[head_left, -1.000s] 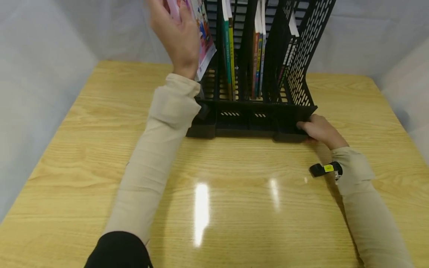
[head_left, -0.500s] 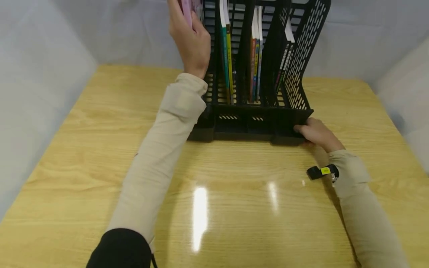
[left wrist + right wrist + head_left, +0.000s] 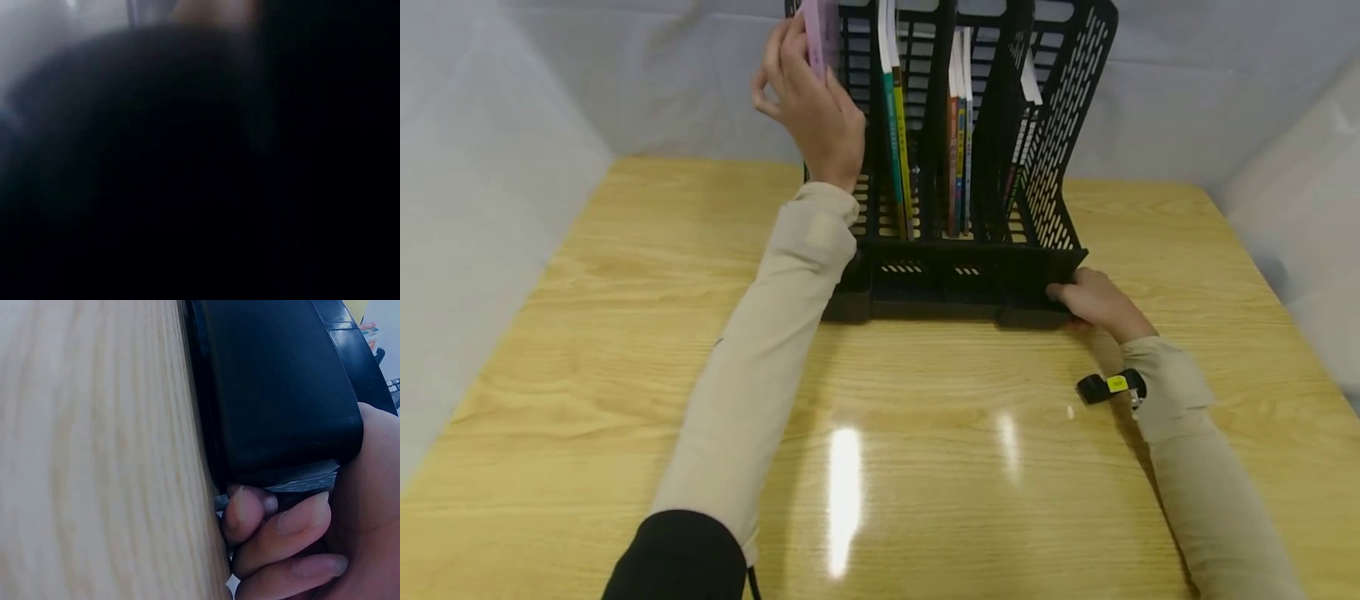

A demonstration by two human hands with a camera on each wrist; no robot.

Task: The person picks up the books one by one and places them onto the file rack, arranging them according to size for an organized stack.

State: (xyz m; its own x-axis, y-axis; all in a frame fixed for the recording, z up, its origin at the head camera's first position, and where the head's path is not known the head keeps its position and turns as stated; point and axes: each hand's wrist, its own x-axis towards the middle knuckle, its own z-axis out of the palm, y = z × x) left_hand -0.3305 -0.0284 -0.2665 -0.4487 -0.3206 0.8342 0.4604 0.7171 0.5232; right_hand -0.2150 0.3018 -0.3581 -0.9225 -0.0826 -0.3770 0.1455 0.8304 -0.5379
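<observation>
A black desktop file rack (image 3: 936, 283) with upright slots stands at the back of the table. At its leftmost slot my left hand (image 3: 820, 125) holds a pink book (image 3: 815, 37) upright, thumb on the right side and fingers on the left. The book's lower part is hidden behind the hand. My right hand (image 3: 1097, 302) grips the rack's front right corner. In the right wrist view, curled fingers (image 3: 281, 540) lie under the rack's black base (image 3: 281, 381), close to the tabletop. Darkness fills most of the left wrist view, so the left fingers cannot be made out there.
Thin books with green and yellow spines (image 3: 898, 150) stand in one slot. Several more books (image 3: 959, 158) are in the middle slot, and another (image 3: 1030, 83) leans at the right. A white cloth (image 3: 700, 92) hangs behind the wooden table (image 3: 925, 442).
My left hand has moved right with the pink book, turning it from showing its cover to spine-on at the left slot. The right hand keeps its hold on the rack corner.
</observation>
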